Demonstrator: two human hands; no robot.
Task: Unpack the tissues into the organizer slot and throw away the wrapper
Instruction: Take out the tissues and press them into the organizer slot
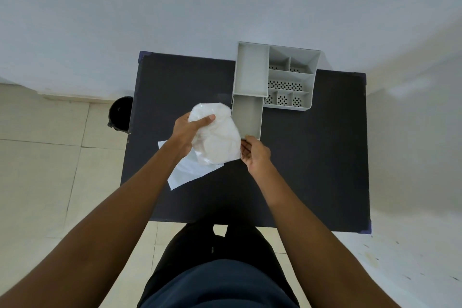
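From the head camera, the left hand (pixel 191 130) grips a bulging pack of tissues (pixel 217 136) above the dark surface (pixel 312 157), just left of the grey organizer's (pixel 275 75) open near slot (pixel 247 115). The right hand (pixel 255 154) is loosely open at its right edge. The soft wad could snag the slot wall, and the flat plastic wrapper (pixel 190 172) beneath could slide off, missing the black bin (pixel 121 114) at far left.

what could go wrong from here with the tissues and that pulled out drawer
1. The tissue bundle is a loose, bulging wad pinched by the left hand; it looks wider than the narrow drawer, so it may snag on the rim or spill sheets onto the table.
2. The right hand only touches the drawer's front corner; pushing tissues in could shove the drawer or shift the organizer.
3. The flat white wrapper nears the table edge and could slide off, missing the black bin.
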